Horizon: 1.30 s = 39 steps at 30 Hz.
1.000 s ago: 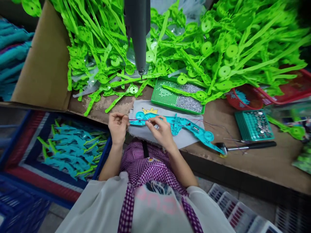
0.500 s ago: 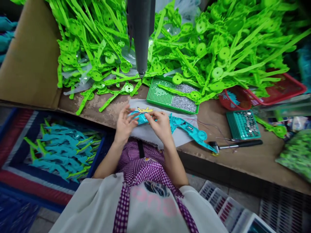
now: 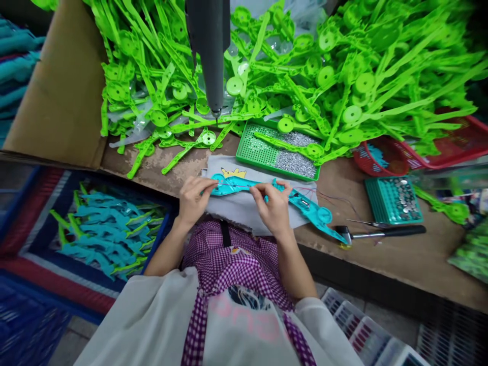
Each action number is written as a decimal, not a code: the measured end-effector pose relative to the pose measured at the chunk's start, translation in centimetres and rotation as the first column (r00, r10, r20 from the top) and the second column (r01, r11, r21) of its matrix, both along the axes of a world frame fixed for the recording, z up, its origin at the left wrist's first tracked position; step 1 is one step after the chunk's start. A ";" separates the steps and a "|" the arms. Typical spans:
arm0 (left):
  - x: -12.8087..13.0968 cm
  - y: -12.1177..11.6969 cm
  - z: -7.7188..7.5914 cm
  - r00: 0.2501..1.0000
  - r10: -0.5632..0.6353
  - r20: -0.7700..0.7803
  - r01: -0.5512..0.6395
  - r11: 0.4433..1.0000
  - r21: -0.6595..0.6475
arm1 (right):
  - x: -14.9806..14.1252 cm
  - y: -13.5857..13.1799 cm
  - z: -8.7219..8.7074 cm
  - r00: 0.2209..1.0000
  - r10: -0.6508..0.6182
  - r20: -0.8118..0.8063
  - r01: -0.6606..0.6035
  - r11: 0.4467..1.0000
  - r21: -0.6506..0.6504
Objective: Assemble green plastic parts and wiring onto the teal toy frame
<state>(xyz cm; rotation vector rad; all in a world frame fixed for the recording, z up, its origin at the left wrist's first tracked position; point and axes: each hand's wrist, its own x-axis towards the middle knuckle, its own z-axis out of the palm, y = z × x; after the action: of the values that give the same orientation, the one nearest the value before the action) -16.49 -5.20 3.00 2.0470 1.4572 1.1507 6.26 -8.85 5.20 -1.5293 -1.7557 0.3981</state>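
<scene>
Left hand (image 3: pixel 193 199), fingertips pinched together on a thin wire (image 3: pixel 232 187) at the near end of the teal plastic part (image 3: pixel 305 204). Right hand (image 3: pixel 271 204), just beside it, thumb and forefinger likewise pinched on the same wire above the part, which lies on a grey cloth (image 3: pixel 236 206) on the table (image 3: pixel 400 254). Beyond the right hand, a green tray (image 3: pixel 255 150) of small metal pieces; farther right, a hammer (image 3: pixel 381 233).

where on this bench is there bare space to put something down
Bare bench lies below the hammer, toward the near edge, and a smaller patch between the cardboard and grey cloth. The back is crowded with green parts; trays fill the right.
</scene>
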 end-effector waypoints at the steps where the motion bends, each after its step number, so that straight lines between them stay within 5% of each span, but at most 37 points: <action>1: -0.7 0.3 -0.1 0.997 0.030 -0.069 -0.027 0.999 0.045 | 0.2 0.4 -0.1 0.997 0.055 0.058 -0.055 0.998 -0.014; 5: -3.8 2.0 -0.8 0.920 0.350 -0.177 -0.329 0.934 0.138 | -0.1 3.3 -0.8 0.938 0.258 0.231 -0.231 0.963 -0.138; 8: -5.7 2.7 -1.4 0.838 0.510 -0.194 -0.493 0.860 0.129 | 0.3 4.4 -1.8 0.909 0.286 0.302 -0.242 0.954 -0.176; 16: -8.2 2.2 -3.0 0.847 0.463 -0.263 -0.469 0.882 0.044 | 3.8 1.2 -4.8 0.911 0.256 0.323 -0.189 0.956 -0.223; 20: -8.4 4.3 -3.4 0.845 0.417 -0.335 -0.438 0.899 0.013 | 3.7 1.1 -4.1 0.910 0.262 0.322 -0.193 0.954 -0.230; 25: -8.0 2.7 -0.7 0.854 0.378 -0.358 -0.410 0.912 -0.013 | 6.0 -1.9 -1.2 0.954 0.057 0.293 -0.063 0.998 0.009; 28: -5.5 1.0 1.9 0.884 0.421 -0.206 -0.418 0.907 0.056 | 8.5 -3.8 -1.0 0.962 -0.116 0.247 0.089 0.989 0.117; 30: -2.3 1.3 3.1 0.959 0.273 -0.072 -0.270 0.961 0.051 | 9.6 -4.1 -1.4 0.949 -0.154 0.277 0.119 0.983 0.139; 32: 1.7 2.7 3.5 1.000 -0.014 -0.025 0.014 1.000 -0.022 | 9.7 -3.5 -1.8 0.949 -0.121 0.292 0.092 0.990 0.110; 34: 5.5 4.4 3.3 0.958 -0.283 -0.053 0.274 0.952 -0.136 | 9.0 -2.3 -2.2 0.953 -0.005 0.302 -0.005 1.000 0.031; 37: 8.2 5.7 2.3 0.905 -0.409 -0.119 0.380 0.901 -0.210 | 7.5 -0.7 -2.9 0.889 0.232 0.394 -0.185 0.971 -0.154; 39: 7.5 5.4 1.4 0.890 -0.425 -0.164 0.394 0.899 -0.189 | 7.2 -0.7 -3.4 0.853 0.260 0.452 -0.188 0.962 -0.198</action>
<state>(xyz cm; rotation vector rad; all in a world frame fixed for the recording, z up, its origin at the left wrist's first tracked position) -8.97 0.19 4.43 2.2664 1.0727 0.6574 13.46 -9.57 1.76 -1.6249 -2.3510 0.2845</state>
